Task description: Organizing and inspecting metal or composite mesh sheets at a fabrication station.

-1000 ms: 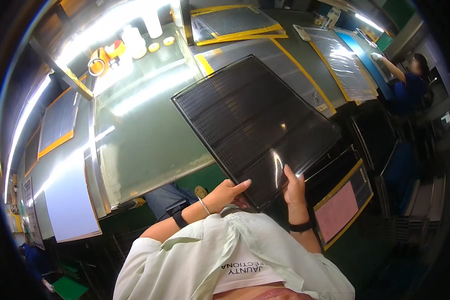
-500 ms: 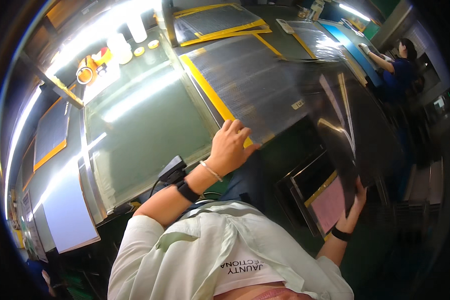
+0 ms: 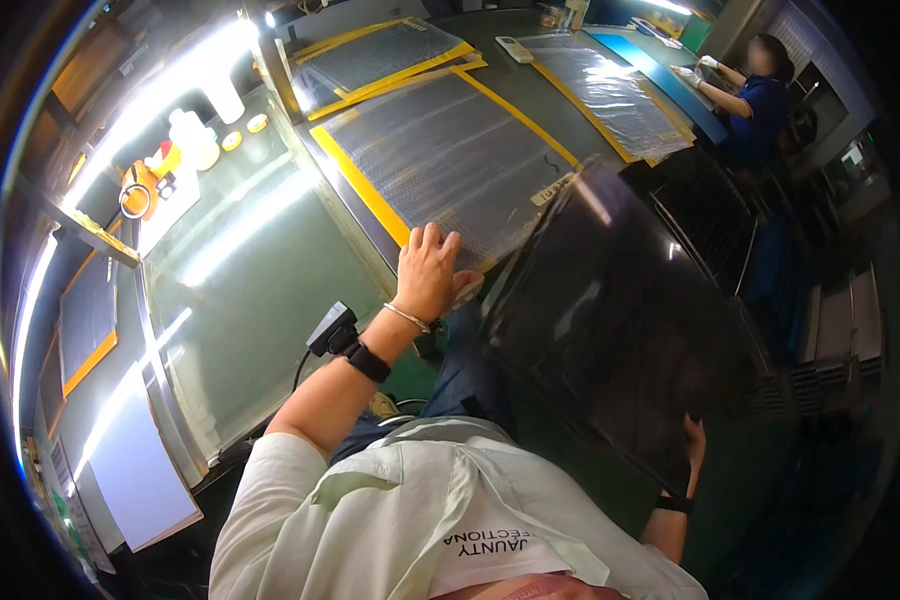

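Observation:
My left hand (image 3: 428,275) is at the near corner of a clear, bubble-textured panel (image 3: 440,150) with yellow borders. Its fingers curl over the panel's edge, with the thumb to the right. Out to the right, my right hand (image 3: 696,445) grips the near edge of a large dark, glossy sheet (image 3: 610,320). Tilted and smeared by motion, this sheet reaches toward the panel's right corner. Most of the right fingers are hidden behind it. A pale label (image 3: 552,190) lies at the panel's right end.
Left of the panel is a greenish glass-topped table (image 3: 260,250). Tape rolls (image 3: 138,192) and white bottles (image 3: 195,140) stand at its back. A white board (image 3: 135,470) lies far left. Another person (image 3: 755,105) in gloves works at a blue strip (image 3: 660,80) at the back right.
The dark sheet has swung from nearly upright to a flatter tilt, spreading left toward the panel and covering the pink sheet below. My left hand stays at the panel corner; the view has shifted.

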Available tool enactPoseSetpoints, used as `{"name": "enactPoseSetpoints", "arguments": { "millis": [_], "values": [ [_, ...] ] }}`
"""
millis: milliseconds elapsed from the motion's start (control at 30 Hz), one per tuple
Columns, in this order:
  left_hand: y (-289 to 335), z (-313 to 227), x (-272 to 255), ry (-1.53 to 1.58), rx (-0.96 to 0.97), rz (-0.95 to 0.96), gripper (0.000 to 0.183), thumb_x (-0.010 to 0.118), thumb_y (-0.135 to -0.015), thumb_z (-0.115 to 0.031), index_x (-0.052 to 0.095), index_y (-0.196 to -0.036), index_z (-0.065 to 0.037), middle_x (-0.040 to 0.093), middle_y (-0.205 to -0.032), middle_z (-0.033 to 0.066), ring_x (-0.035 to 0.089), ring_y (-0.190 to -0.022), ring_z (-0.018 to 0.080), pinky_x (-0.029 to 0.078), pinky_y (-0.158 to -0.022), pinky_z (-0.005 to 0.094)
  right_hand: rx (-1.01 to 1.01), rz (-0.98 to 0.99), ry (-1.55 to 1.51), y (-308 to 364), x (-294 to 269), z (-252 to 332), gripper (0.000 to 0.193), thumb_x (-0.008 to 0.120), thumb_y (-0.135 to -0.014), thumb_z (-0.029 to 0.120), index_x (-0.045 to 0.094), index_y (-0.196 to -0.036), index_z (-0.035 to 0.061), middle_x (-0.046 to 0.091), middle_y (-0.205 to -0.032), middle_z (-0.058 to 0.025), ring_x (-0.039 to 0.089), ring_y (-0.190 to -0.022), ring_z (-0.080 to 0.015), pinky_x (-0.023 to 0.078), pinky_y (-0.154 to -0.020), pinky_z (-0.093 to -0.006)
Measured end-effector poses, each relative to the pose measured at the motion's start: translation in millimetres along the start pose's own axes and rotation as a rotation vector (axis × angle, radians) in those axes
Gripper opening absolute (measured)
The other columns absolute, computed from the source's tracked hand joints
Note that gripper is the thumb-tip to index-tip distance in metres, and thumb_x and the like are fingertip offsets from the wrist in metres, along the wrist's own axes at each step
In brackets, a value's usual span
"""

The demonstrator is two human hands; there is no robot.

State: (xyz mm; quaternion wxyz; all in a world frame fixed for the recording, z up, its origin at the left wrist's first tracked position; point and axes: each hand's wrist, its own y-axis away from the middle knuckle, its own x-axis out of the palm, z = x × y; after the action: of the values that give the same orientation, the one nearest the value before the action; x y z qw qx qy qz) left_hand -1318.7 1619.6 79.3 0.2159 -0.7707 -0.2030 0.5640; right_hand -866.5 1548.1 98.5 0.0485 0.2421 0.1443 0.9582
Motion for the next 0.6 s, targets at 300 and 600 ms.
{"name": "enactPoseSetpoints", "arguments": {
  "millis": [300, 600],
  "values": [
    [-15.4, 30.2, 24.2, 0.208, -0.294, 0.073, 0.007, 0.051, -0.080, -0.012, 0.049, -0.082, -0.006, 0.055, -0.077, 0.0113, 0.055, -0.076, 0.0311, 0.044, -0.064, 0.0390, 0.186, 0.106, 0.186, -11.1, -52.5, -24.0, 0.034, 0.053, -0.081, 0.006, 0.049, -0.110, -0.0109, 0.059, -0.102, -0.0171, 0.061, -0.085, -0.0276, 0.049, -0.081, -0.0352],
    [-22.0, 18.4, -41.5, 0.476, -0.100, 0.066, 0.009, 0.055, -0.078, -0.007, 0.047, -0.075, -0.002, 0.052, -0.074, 0.0135, 0.053, -0.071, 0.0326, 0.042, -0.062, 0.0381, 0.259, -0.091, 0.039, -35.8, 5.1, -6.1, 0.023, 0.051, -0.083, 0.005, 0.055, -0.099, -0.0111, 0.061, -0.095, -0.0187, 0.063, -0.079, -0.0246, 0.054, -0.067, -0.0345]
  ]
}}
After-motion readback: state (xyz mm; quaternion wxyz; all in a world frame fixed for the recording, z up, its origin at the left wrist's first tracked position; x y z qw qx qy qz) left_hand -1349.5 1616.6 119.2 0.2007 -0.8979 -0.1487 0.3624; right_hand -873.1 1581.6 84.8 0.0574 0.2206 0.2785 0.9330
